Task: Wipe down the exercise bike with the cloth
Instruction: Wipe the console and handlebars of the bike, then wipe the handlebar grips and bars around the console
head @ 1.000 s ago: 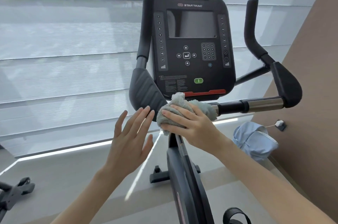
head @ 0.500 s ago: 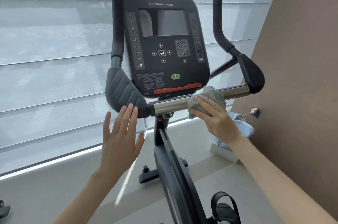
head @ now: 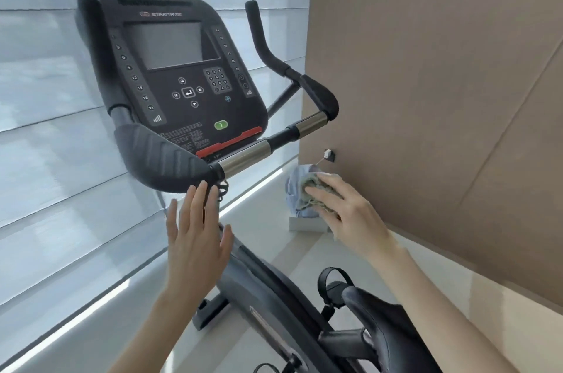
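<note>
window blinds (head: 45, 159) fill the left, brown wall (head: 426, 68) on the right, pale floor below. bike (head: 259, 287) sits centre frame, console (head: 179, 74) facing me, screen dark. feed is blurred, so fine detail is soft.

left hand (head: 195, 238): flat, holding nothing. fingers straight and slightly spread, thumb out. fingertips sit at the lower edge of the left pad (head: 161, 156); i can't tell if they touch it.

right hand (head: 350, 211): off the bike, below and right of the chrome bar (head: 243, 156). fingers close together and bent over the cloth (head: 316, 190), which is bunched under the palm. thumb is hidden, so i can't see its part of the grip. cloth is grey-green, clear of every bike part, in the air between bar and wall.

behind the cloth from my view: blue bundle (head: 294, 190) on a white box (head: 304, 224) on the floor by the wall. small white plug (head: 329, 155) on the wall just above it.

lower right: saddle (head: 380, 321), pedal strap (head: 332, 281) just beside it.
</note>
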A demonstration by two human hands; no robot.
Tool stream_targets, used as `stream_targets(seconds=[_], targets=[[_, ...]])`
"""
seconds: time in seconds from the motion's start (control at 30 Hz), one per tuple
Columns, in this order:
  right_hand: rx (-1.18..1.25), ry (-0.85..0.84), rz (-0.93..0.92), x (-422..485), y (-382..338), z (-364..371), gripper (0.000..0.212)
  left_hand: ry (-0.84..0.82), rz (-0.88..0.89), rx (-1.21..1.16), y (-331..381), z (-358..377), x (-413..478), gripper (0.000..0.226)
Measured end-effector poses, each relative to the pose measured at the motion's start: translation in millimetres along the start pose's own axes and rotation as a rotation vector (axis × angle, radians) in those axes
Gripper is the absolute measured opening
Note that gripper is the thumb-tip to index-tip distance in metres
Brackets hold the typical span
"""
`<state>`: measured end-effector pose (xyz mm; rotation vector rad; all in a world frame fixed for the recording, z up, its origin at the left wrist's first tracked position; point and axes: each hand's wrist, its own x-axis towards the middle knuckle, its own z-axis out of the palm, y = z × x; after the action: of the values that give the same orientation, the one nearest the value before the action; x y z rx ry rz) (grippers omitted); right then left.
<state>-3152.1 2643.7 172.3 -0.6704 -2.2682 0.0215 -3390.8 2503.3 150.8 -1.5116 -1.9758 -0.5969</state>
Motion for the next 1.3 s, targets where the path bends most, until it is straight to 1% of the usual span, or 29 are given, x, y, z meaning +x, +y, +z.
stream_targets(seconds=[0.17, 0.37, 0.53, 0.73, 0.87, 1.0, 1.17, 1.3], targets=[[-0.13, 0.064, 0.221, -82.0, -38.4, -48.7, 0.032, -0.122, 0.287, -0.267, 42.3, -5.2, -30.9, 0.057], [-0.327, 0.148, 0.516, -182.0, -85.2, -125.9, 0.033, -0.178, 0.573, -0.53, 128.5, -25.3, -51.5, 0.053], [-0.436, 0.235, 0.703, -254.7, -107.3, -181.3, 0.036, -0.217, 0.739, -0.713, 207.0, -48.8, -72.3, 0.049], [-0.53, 0.347, 0.867, -330.9, -116.7, -234.5, 0.036, -0.253, 0.903, -0.786, 301.4, -70.5, -101.3, 0.049], [-0.558, 0.374, 0.958, -380.8, -105.5, -277.1, 0.032, -0.264, 0.94, -0.843, 373.7, -78.7, -126.7, 0.049], [-0.539, 0.349, 0.996, -425.1, -73.3, -325.4, 0.033, -0.269, 0.891, -0.874, 453.3, -87.8, -150.4, 0.049], [-0.493, 0.307, 0.962, -461.5, -15.1, -377.8, 0.034, -0.283, 0.782, -0.86, 535.2, -97.7, -166.3, 0.049], [-0.436, 0.281, 0.91, -471.4, 32.4, -401.7, 0.034, -0.274, 0.714, -0.81, 572.4, -95.9, -162.9, 0.049]])
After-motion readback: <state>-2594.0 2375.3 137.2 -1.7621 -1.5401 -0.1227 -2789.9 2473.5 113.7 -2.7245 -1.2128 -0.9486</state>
